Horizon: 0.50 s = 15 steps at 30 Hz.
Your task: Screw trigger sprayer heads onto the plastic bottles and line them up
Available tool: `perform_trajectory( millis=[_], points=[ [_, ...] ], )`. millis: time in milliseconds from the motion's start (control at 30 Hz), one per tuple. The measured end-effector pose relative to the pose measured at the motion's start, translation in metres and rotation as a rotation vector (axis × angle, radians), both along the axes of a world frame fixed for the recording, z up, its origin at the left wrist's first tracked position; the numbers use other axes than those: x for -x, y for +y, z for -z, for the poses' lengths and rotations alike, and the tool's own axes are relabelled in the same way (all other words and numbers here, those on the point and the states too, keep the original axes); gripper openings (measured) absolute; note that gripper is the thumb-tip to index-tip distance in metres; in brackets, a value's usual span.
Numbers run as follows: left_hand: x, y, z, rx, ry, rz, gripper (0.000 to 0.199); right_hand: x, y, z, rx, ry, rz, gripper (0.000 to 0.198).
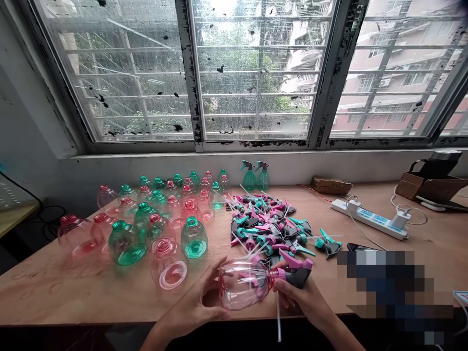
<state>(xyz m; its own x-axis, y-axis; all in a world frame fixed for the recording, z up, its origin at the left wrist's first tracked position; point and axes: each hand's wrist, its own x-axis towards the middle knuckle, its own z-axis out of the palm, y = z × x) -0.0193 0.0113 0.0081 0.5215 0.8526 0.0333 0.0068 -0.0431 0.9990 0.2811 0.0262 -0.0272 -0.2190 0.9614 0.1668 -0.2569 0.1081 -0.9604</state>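
Note:
In front of the table edge, a clear pink bottle [243, 287] lies tilted on its side with its neck to the right. My left hand [199, 297] is curved round its base end, thumb below and fingers above. My right hand [302, 297] grips a pink and dark grey spray head [298, 273] right at the bottle's neck. A pale dip tube [279, 321] hangs straight down below the right hand, outside the bottle. Whether the head and neck are joined I cannot tell. Behind the bottle is a pile of pink, teal and grey spray heads [263, 222].
Several open pink and green bottles, such as a green one [193, 239], stand on the wooden table [91, 287] to the left. Two green bottles with spray heads [256, 176] stand by the wall. At right are a power strip [369, 219], a brick [332, 185] and a brown box [431, 183].

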Motion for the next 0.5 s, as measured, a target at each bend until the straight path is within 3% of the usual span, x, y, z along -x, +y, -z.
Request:
perform_trajectory(
  millis=[133, 333, 500],
  points=[
    [-0.0019, 0.0003, -0.0033, 0.0, -0.039, 0.002, 0.088, 0.0006, -0.0001, -0.001, -0.002, -0.001, 0.009, 0.041],
    [-0.0035, -0.0016, -0.0035, -0.051, -0.041, -0.03, 0.084, 0.0022, -0.0016, -0.004, 0.004, 0.0, 0.006, 0.042],
    [-0.0005, -0.0032, -0.0003, -0.027, -0.032, -0.033, 0.115, 0.0018, -0.0029, -0.0036, 0.007, -0.028, 0.009, 0.046]
  ],
)
